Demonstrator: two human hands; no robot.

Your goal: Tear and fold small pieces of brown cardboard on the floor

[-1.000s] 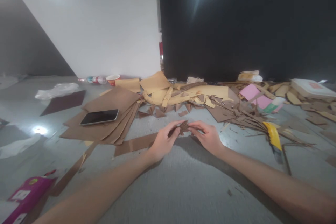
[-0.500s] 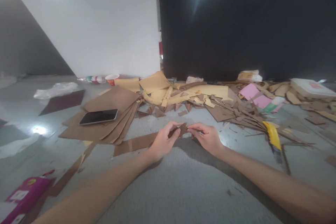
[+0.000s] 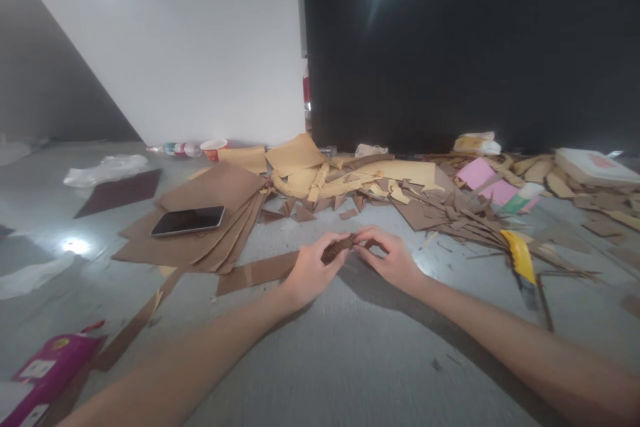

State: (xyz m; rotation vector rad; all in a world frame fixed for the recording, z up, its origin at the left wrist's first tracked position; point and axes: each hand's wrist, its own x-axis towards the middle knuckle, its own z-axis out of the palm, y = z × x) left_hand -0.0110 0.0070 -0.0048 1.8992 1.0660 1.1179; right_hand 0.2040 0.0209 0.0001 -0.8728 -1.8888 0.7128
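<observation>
My left hand (image 3: 316, 265) is closed around a small brown cardboard piece (image 3: 338, 248) with a ridged, corrugated-looking surface. My right hand (image 3: 389, 260) pinches the far right end of that piece, its fingertips meeting those of the left hand. The fingers hide part of the piece, so its full shape does not show. Beneath my left wrist and to its left lies a flat brown cardboard strip (image 3: 260, 272). Small brown triangular scraps (image 3: 304, 213) are scattered just beyond my hands.
A phone (image 3: 188, 221) rests on stacked brown sheets (image 3: 145, 250) at left. A yellow-handled cutter (image 3: 520, 260) lies right, beside a heap of cardboard offcuts (image 3: 465, 220). A purple power strip (image 3: 57, 367) is at lower left. White and black panels (image 3: 470, 47) stand behind.
My right fingertips have moved left, closer to my left hand, and now pinch the piece's end. The piece has turned, showing its ridged side. The surroundings look the same.
</observation>
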